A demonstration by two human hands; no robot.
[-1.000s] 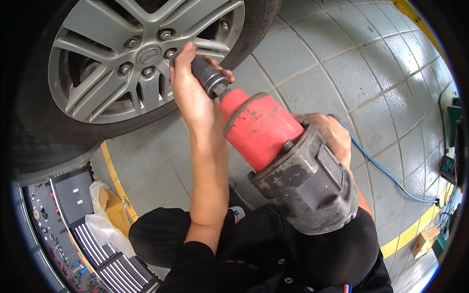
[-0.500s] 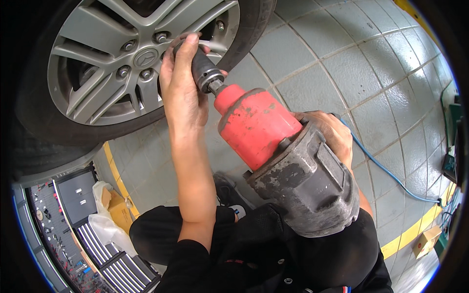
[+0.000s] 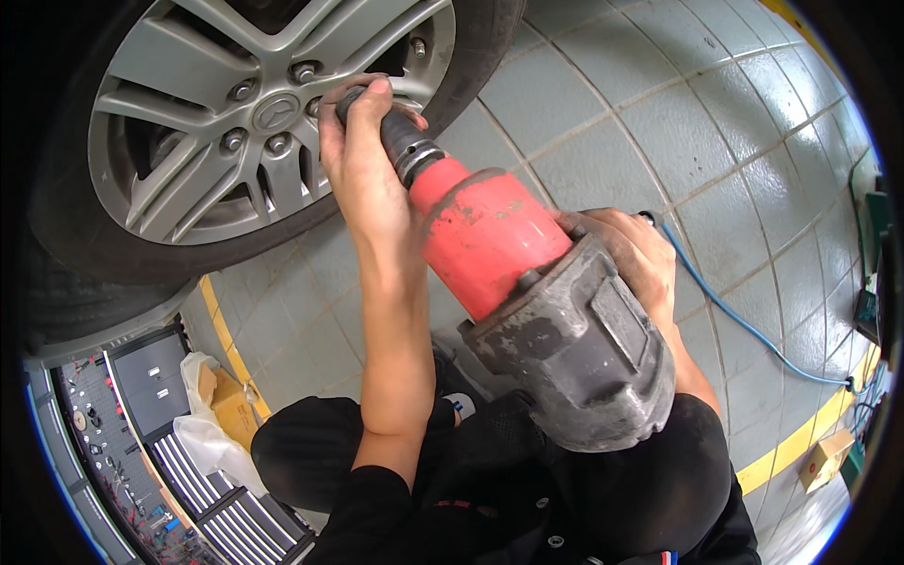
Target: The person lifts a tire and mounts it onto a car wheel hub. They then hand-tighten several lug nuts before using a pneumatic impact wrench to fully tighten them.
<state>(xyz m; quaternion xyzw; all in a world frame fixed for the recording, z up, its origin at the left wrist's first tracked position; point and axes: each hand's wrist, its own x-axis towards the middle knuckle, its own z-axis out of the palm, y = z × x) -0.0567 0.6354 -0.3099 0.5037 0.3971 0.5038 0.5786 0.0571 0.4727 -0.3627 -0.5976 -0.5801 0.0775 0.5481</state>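
Observation:
A red and dark grey impact wrench (image 3: 494,240) is held up in front of me, its nose toward the car wheel (image 3: 179,56). My right hand (image 3: 626,250) wraps the wrench on its right side; the grip itself is hidden behind the worn housing. Around the black socket (image 3: 405,141) at the nose, my left hand (image 3: 363,174) is closed. That socket now sits right up against the red nose, with no shaft showing between. Several lug nuts (image 3: 278,143) show around the wheel hub, and the socket's tip lies close in front of the wheel.
A blue air hose (image 3: 725,306) runs from near my right hand across the tiled floor (image 3: 678,132). At lower left stand a tool cabinet (image 3: 226,518), a tool board (image 3: 104,443) and a cardboard box (image 3: 231,405) with plastic. Another small box (image 3: 827,460) sits far right.
My left hand has pushed the socket back onto the wrench's shaft, covering the bare metal that showed before. The wrench has shifted slightly left.

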